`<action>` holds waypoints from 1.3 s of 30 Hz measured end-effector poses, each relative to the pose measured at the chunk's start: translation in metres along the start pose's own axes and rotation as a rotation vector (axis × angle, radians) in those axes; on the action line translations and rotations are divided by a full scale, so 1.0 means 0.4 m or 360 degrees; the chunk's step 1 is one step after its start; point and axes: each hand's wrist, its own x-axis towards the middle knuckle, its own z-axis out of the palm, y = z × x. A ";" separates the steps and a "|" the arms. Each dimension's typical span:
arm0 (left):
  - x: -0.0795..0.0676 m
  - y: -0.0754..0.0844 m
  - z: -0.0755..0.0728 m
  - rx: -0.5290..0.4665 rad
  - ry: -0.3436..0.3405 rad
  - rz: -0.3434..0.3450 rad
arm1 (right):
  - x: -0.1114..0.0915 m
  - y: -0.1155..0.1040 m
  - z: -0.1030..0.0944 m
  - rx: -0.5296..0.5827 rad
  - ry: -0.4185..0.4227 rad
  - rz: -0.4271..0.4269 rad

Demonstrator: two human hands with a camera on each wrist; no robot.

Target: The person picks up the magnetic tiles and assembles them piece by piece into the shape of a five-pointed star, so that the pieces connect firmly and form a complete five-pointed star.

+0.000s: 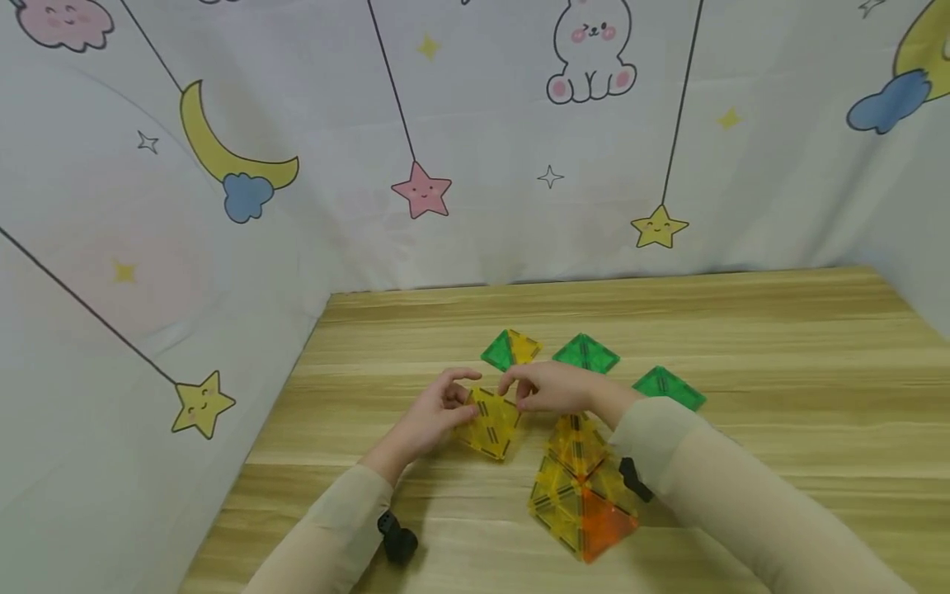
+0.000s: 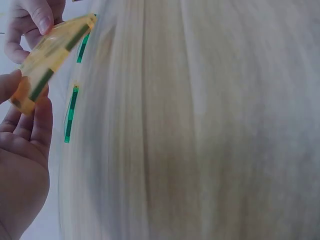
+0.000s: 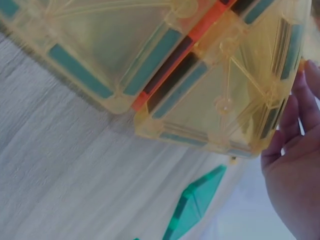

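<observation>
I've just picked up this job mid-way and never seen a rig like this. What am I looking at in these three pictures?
There is no machine here, just a person's two bare hands. The head picture comes from a camera worn on the head, looking forward and down. The other two come from a camera on each wrist; dark devices show at both sleeves.

The left hand and the right hand hold a see-through yellow piece between them. Nearer the head camera on the wood-patterned table stands a yellow and orange build, which looms large in the right wrist picture. Beyond the hands lie green tiles and a green-and-yellow pair.
</observation>
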 end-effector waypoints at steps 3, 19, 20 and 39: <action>-0.004 0.008 0.001 -0.0023 -0.0043 0.0021 | -0.005 0.002 -0.002 0.0031 -0.0023 -0.0029; -0.015 0.023 0.031 -0.0127 -0.0361 0.0106 | -0.034 0.013 -0.005 0.0039 -0.0171 -0.0020; -0.015 0.022 0.034 -0.0149 -0.0385 0.0113 | -0.036 0.013 -0.004 0.0042 -0.0181 -0.0008; -0.036 -0.006 0.090 -0.0415 -0.0303 0.0039 | -0.063 0.016 -0.011 0.0048 -0.0195 0.0030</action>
